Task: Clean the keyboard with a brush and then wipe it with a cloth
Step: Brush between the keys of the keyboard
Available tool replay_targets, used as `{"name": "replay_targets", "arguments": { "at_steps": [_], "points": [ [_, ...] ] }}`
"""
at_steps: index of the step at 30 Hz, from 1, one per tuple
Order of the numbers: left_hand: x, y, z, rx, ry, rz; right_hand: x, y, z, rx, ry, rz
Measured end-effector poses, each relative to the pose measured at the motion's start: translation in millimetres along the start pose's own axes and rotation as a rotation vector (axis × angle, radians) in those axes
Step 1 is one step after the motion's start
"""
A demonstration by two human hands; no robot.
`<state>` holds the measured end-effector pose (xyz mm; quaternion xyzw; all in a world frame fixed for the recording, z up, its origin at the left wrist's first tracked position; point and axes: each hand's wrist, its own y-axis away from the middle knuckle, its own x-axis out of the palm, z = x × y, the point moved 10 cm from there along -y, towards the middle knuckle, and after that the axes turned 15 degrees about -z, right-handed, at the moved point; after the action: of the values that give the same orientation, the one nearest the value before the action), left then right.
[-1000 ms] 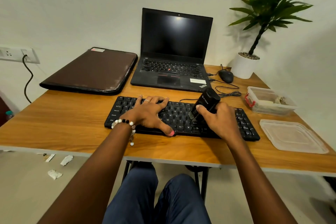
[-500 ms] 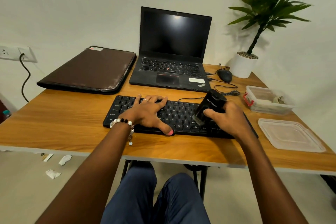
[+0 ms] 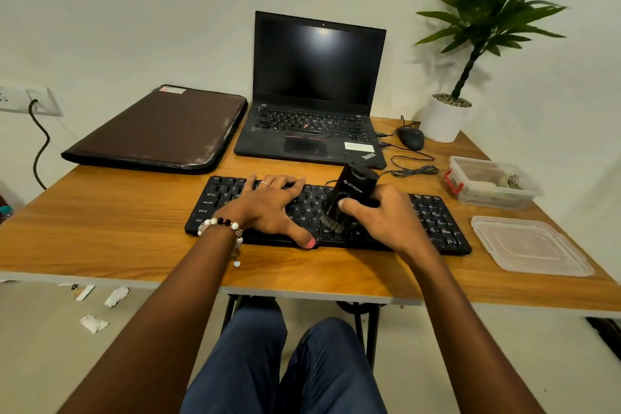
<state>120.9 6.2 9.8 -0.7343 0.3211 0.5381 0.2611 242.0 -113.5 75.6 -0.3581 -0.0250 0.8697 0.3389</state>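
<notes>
Your right hand (image 3: 386, 222) grips the black brush (image 3: 353, 193) round its body, bristles down on the keys near the middle of the keyboard (image 3: 433, 222). The brush tilts, its top leaning toward 1 o'clock. Your left hand (image 3: 272, 208) rests flat on the keys at the keyboard's 9 o'clock half, fingers spread and straight, holding nothing; it pins the board to the table (image 3: 100, 232).

Assessment: brushing is in hand and the wipe is not yet begun. No cloth can be identified; the open container (image 3: 494, 183) at 3 o'clock holds something I cannot make out.

Advice:
- Keep the bristle tips in the gaps between key rows, not only on the caps.
- Draw each stroke toward one edge so debris leaves the board.
- Press lightly; hard pressure splays bristles and depresses keys.
- The keys under your left palm appear unreached; shift that hand to the frame when you work toward 9 o'clock.
- Mind the cable (image 3: 413, 171) at 1 o'clock.
</notes>
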Motion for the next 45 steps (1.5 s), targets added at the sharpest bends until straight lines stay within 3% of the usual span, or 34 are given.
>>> {"name": "replay_targets", "arguments": {
  "at_steps": [5, 11, 15, 19, 24, 34, 40, 45],
  "points": [
    [0, 0, 0, -0.001, -0.010, 0.007, -4, -4, -2, 0.021, 0.110, 0.095],
    [1, -2, 2, -0.003, -0.014, -0.007, -6, -7, 7, -0.042, 0.074, -0.221],
    [1, -2, 2, -0.001, -0.017, -0.005, 6, 5, 9, -0.107, 0.122, -0.169],
    [2, -1, 2, 0.000, -0.018, 0.000, -4, -2, -5, -0.047, 0.211, -0.067],
    [0, 0, 0, 0.002, -0.019, 0.003, -26, -8, -6, -0.027, 0.132, -0.283],
    [0, 1, -1, 0.000, -0.013, -0.001, -10, 5, -13, -0.065, 0.183, -0.058],
    [-1, 2, -1, -0.003, -0.005, 0.006, -27, -3, -13, -0.019, 0.057, -0.265],
    [-1, 2, -1, -0.004, -0.004, 0.001, -21, 3, -19, -0.027, 0.174, -0.174]
  ]
}}
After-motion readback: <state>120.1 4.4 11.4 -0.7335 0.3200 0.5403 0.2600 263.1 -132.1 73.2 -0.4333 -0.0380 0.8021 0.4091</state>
